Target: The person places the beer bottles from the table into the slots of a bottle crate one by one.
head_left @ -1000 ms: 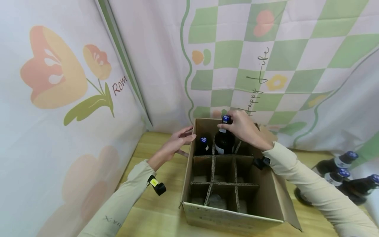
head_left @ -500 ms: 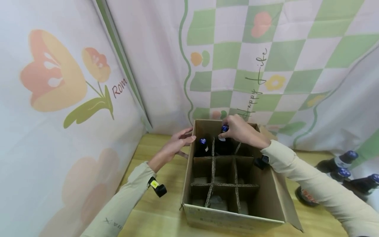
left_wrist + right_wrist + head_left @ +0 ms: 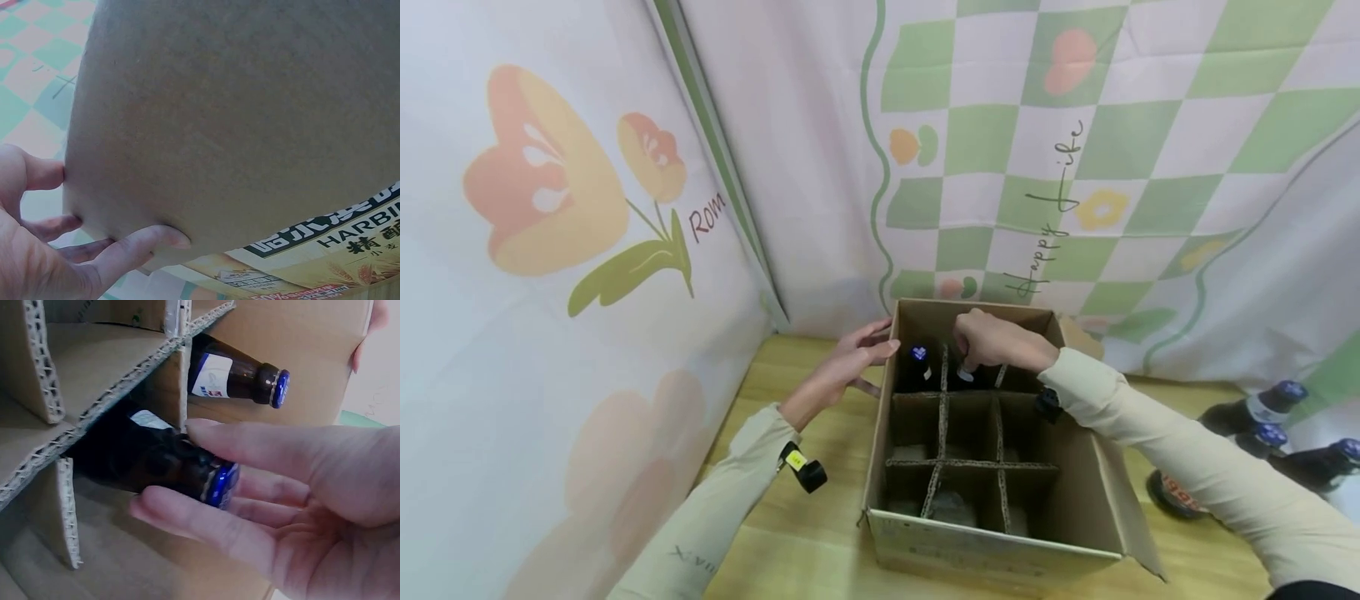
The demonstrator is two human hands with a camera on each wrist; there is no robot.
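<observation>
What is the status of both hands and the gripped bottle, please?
Right hand gripping bottle. Bottle inside carton, back row, middle. Left hand touching carton's side. No obstruction visible.

Left hand (image 3: 56, 265) touching cardboard box (image 3: 231, 131), printed lettering (image 3: 359, 231)

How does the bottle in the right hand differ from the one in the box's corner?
The middle bottle is held by the right hand; the corner bottle stands untouched. In the head view, the middle bottle's cap is hidden by that hand, while the corner bottle's cap shows. Both have dark glass, blue caps and pale neck labels.
</observation>
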